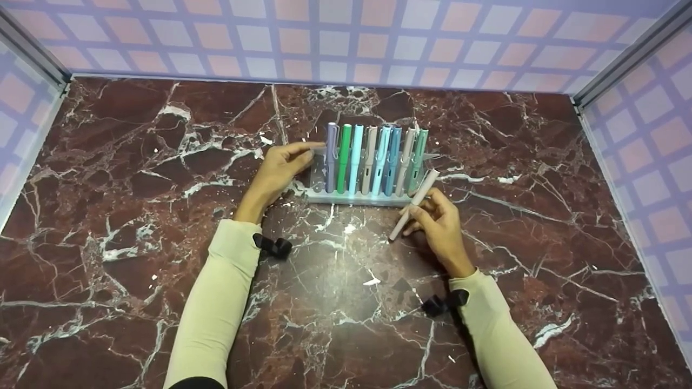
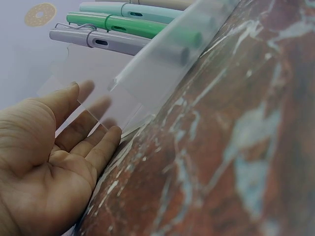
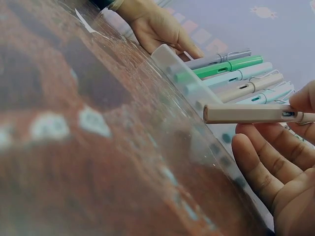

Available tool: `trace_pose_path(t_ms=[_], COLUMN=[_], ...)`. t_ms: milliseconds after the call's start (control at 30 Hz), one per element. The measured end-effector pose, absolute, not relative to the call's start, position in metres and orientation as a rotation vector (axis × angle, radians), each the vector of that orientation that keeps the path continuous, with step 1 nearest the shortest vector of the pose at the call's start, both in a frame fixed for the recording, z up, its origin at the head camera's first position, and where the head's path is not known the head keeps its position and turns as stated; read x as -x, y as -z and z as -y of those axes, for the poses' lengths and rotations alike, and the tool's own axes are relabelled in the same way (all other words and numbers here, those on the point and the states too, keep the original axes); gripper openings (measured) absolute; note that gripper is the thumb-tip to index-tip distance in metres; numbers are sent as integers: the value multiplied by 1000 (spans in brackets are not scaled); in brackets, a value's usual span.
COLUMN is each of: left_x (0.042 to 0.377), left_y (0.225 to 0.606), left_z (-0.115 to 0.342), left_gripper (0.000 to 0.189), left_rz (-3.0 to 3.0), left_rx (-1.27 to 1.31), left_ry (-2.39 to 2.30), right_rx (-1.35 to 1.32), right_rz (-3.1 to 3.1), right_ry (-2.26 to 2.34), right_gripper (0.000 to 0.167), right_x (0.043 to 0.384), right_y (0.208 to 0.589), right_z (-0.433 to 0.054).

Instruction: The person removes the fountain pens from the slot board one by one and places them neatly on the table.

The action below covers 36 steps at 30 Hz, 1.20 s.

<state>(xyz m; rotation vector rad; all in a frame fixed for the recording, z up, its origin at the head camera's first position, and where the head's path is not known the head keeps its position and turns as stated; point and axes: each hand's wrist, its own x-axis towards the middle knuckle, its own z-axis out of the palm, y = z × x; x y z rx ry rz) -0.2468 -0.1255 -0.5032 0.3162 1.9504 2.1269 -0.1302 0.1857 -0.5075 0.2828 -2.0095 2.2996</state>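
Observation:
A clear pen stand [image 1: 361, 200] holds a row of several upright pens, among them a purple pen [image 1: 331, 156], a green pen [image 1: 344, 156] and a teal-green pen [image 1: 419, 156]. My left hand [image 1: 281, 167] pinches the stand's left side; in the left wrist view, the thumb is before the clear panel [image 2: 130, 101] and fingertips show through it. My right hand [image 1: 440, 227] holds a beige fountain pen [image 1: 424, 188] between thumb and fingers, tilted, in front of the stand's right end. The right wrist view shows this beige pen [image 3: 246, 113] apart from the stand's front ledge.
The stand rests on a dark red marbled tabletop [image 1: 346, 302]. Behind it rises a checkered wall panel [image 1: 346, 43], with side panels at left and right. Each sleeve carries a black wrist strap [image 1: 273, 246].

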Motion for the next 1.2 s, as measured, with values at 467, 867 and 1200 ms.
trace_pose_path(t_ms=[467,867,1200], left_x=[246,245,247], left_y=[503,502,503], left_z=[126,127,125], left_gripper=[29,28,28], left_rz=[-2028,-2056,-2045], left_rx=[-266,-280,-305], left_ry=[-2044,-2027,-2045], right_rx=[-214,-221,-327], right_rz=[2028,2119,2187], right_ry=[-2309,-2279,-2187], right_gripper=[18,25,20], right_x=[125,122,117], right_y=[508,507,509], right_z=[-176,-170,-160])
